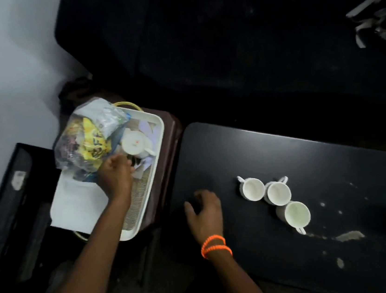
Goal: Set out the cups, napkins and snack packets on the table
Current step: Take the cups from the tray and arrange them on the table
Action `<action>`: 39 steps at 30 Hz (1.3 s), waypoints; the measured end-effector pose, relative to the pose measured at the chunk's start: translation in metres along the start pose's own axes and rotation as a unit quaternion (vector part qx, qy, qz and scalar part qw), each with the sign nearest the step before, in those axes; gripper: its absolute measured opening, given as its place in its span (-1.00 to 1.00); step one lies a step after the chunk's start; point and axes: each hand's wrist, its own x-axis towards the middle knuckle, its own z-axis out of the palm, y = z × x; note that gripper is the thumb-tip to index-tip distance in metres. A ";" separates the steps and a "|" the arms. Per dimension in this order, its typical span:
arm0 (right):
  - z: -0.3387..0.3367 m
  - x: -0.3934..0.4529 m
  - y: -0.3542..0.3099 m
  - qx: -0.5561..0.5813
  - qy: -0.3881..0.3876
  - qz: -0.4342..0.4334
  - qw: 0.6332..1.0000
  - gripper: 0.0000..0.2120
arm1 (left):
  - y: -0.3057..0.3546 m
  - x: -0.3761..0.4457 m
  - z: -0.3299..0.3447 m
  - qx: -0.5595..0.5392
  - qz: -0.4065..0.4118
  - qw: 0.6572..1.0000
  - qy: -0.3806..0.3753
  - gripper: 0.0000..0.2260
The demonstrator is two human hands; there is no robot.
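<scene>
Three white cups (275, 193) stand close together on the black table (298, 157). A white tray (145, 201) sits on a brown stool to the left. It holds another white cup (135, 143), a clear bag of snack packets (86, 140) and white napkins (77, 204). My left hand (115, 175) reaches into the tray beside the bag and the cup; its fingertips are hidden, so what it touches is unclear. My right hand (203, 212), with orange bracelets on the wrist, rests open on the table's left end.
A dark sofa (222, 33) fills the space behind the table. A dark box (7, 205) lies left of the tray. Pale stains (348, 235) mark the table near its front edge, right of the cups.
</scene>
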 end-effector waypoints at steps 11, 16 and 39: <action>0.072 0.117 -0.152 -0.073 -0.126 -0.111 0.983 -0.49 | 0.027 0.046 0.004 -0.123 -0.171 0.969 -0.128 -0.54; 0.066 0.103 -0.153 0.097 -0.115 -0.085 0.985 -0.72 | 0.025 0.046 0.002 -0.228 -0.216 0.938 -0.149 -0.60; -0.111 0.001 0.073 0.142 -0.090 0.058 0.984 -0.38 | -0.130 -0.181 0.095 0.074 0.146 0.949 -0.268 -0.40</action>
